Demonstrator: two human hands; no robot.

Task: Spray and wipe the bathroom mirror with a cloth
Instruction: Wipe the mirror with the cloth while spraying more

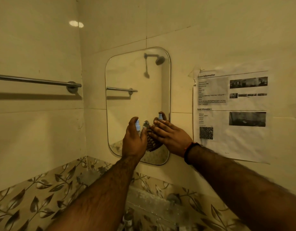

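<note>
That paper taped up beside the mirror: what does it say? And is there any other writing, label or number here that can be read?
Printed sheet, top heading: looks like "Scene Information", blurred, so not certain.
Second heading, mid-sheet: similar wording, too blurred to read.
Small paragraphs: too small and blurred.
Dark square at the sheet's lower left: seemingly a QR code, no readable characters.
Spray bottle in the left hand: no label visible.
Mirror, wall tiles: no writing.
</note>
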